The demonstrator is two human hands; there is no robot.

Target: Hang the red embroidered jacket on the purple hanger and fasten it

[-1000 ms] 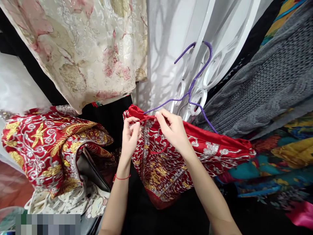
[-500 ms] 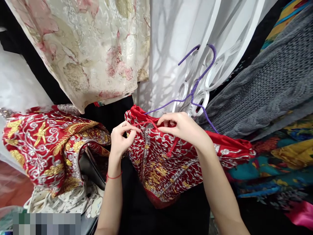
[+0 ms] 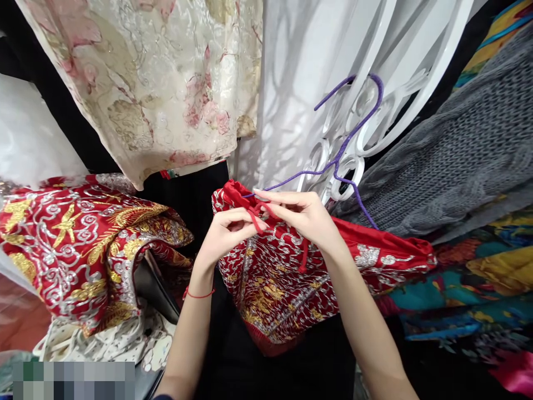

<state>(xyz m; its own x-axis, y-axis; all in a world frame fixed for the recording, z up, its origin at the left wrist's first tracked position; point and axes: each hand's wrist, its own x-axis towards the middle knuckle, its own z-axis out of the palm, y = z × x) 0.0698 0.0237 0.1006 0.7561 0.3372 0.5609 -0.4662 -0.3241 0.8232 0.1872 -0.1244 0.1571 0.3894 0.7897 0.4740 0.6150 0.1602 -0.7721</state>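
A red garment (image 3: 291, 283) with silver and gold embroidery hangs on a purple hanger (image 3: 345, 145). At its top edge runs a thin red string (image 3: 255, 214). My left hand (image 3: 227, 236) pinches one end of the string between thumb and fingers. My right hand (image 3: 302, 216) pinches the other part of it, fingers pointing left, just above the cloth. A loop of the same string hangs below my right wrist. A red thread bracelet circles my left wrist.
A second red embroidered garment (image 3: 79, 244) lies heaped at the left. A cream floral cloth (image 3: 158, 83) hangs above. White ornate metalwork (image 3: 375, 100) stands behind the hanger. A grey knit (image 3: 449, 155) and colourful printed fabric (image 3: 478, 278) fill the right.
Both hands have shifted along the garment's top edge, moved closer together and reworked the red string; the view has drifted slightly, and the hanger now sits further right.
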